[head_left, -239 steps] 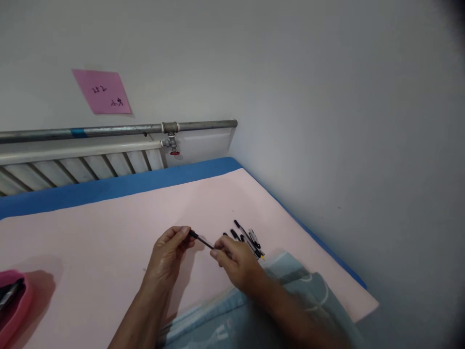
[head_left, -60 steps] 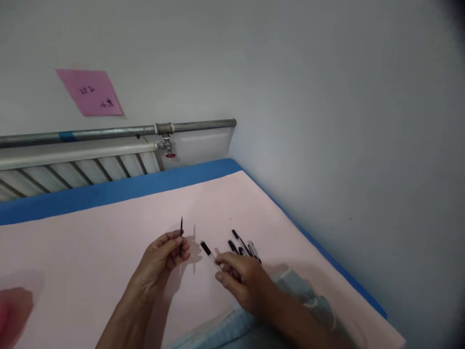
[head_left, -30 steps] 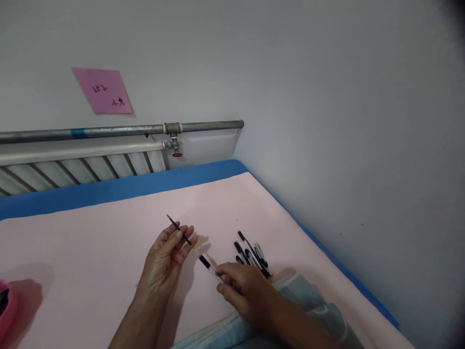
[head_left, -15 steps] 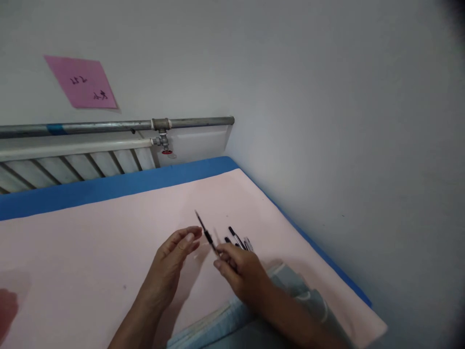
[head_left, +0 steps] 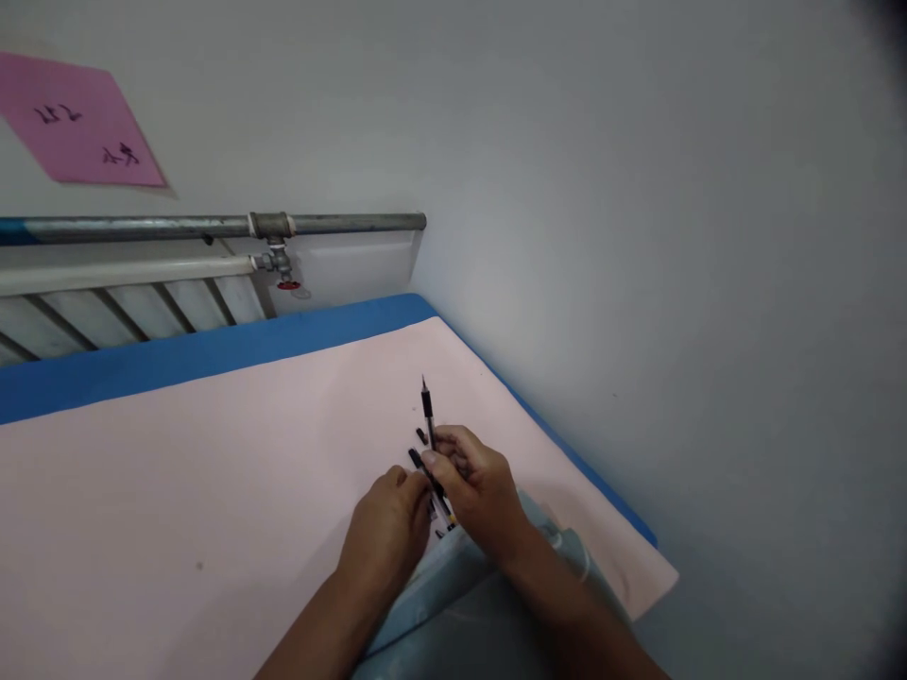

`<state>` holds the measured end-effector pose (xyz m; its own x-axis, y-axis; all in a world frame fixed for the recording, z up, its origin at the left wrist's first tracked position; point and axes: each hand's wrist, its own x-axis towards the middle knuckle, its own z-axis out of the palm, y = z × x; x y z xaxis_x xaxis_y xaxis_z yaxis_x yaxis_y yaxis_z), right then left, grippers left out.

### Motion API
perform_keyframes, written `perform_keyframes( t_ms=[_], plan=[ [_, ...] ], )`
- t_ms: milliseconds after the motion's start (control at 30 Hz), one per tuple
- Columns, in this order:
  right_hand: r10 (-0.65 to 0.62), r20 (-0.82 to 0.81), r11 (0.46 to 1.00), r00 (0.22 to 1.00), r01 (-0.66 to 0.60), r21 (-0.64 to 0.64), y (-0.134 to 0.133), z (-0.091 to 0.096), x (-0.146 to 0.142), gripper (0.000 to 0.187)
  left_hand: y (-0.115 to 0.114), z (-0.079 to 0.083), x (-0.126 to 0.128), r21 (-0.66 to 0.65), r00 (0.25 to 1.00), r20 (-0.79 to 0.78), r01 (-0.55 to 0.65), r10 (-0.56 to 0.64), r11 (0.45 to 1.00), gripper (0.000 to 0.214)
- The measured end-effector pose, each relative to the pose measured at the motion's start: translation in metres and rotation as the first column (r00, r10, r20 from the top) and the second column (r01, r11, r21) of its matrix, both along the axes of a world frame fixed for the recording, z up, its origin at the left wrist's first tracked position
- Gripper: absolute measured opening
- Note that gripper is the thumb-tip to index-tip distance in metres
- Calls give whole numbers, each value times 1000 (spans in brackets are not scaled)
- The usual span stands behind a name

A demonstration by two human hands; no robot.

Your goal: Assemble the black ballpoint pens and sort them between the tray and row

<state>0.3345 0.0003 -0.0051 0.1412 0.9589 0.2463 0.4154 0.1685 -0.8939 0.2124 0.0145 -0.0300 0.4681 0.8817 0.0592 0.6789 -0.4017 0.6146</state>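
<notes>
My right hand (head_left: 476, 486) is closed on a black-tipped pen (head_left: 427, 412) that stands nearly upright, tip pointing away from me. My left hand (head_left: 386, 531) lies just to its left with curled fingers, their tips pinched on a black pen (head_left: 417, 460) of the small pile. The pile of pens (head_left: 440, 505) lies on the pink sheet (head_left: 213, 472) and is mostly hidden under both hands. One short black piece (head_left: 420, 436) shows beside the upright pen.
The pink sheet covers a blue mat (head_left: 177, 361) that runs into the corner of grey walls. Behind it are a white radiator (head_left: 128, 300), a metal pipe (head_left: 177, 227) with a red valve (head_left: 287, 284), and a pink note (head_left: 77, 123). Light blue cloth (head_left: 453, 590) lies under my forearms.
My left hand, which held a thin refill a second ago and then opened, has moved right to the pile and closed. My right hand has raised its pen upright. The view shifted right.
</notes>
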Motion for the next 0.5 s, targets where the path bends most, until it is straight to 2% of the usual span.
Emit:
perform_keyframes(
  t_ms=[233, 300, 400, 433, 500],
  plan=[
    [5, -3, 1000, 1000, -5, 2, 0, -2, 1, 17, -6, 7, -9, 88, 979, -197, -25, 42, 996, 21],
    [-4, 1, 1000, 1000, 4, 7, 0, -1, 1, 18, -11, 10, -11, 98, 977, -213, 28, -7, 995, 22],
    [-14, 3, 1000, 1000, 14, 7, -1, 1, 1, 17, -20, 10, -12, 9, 981, -144, 133, -131, 991, 22],
    [-15, 2, 1000, 1000, 15, 2, -1, 1, 0, 16, -23, 10, -12, -43, 984, -104, 142, -146, 989, 22],
    [-13, -2, 1000, 1000, 13, -7, -2, 1, 0, 16, -27, 8, -12, -143, 994, -26, 97, -102, 985, 21]
  ],
)
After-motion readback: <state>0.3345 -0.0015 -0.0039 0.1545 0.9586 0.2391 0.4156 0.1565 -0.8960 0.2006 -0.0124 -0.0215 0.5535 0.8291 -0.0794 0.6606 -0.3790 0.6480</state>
